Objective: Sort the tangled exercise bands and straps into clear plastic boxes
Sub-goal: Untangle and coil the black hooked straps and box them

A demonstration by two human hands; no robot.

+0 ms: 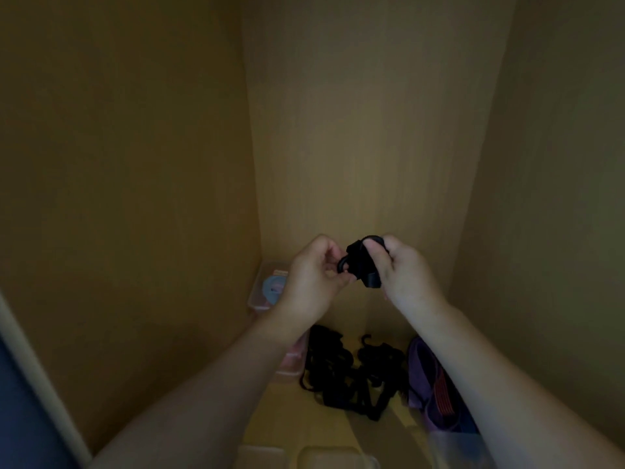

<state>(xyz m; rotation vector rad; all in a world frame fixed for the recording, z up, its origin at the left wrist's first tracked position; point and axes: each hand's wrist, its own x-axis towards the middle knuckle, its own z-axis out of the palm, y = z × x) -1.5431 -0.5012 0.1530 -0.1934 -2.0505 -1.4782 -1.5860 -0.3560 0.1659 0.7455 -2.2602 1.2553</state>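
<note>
You are looking down into a dim wooden cupboard with tan walls (355, 130). Both your bare arms reach forward, and your hands meet above the cupboard floor (372, 313).

Your left hand (314, 275) and right hand (406, 269) share one small black strap with a dark ring (363, 264), raised in the air between them. The left grip pinches the ring end with fingertips and thumb. The right grip is clenched around the other end, with the thumb pressed over the folded webbing.

Below the held strap, on the cupboard floor, lies a tangled pile of black straps and cords (351, 370). Just to the right of that pile sits a purple band with an orange-red ribbed band lying on it (429, 377), partly hidden by your right forearm.

To the left of the pile stands a clear plastic box with pinkish contents (291, 363), half covered by your left forearm. Farther back in the left corner is another clear plastic box holding a pale blue coiled band (270, 286).

At the near edge, below the pile, a blurred clear plastic container rim (324, 456) shows; what it holds cannot be made out.
</note>
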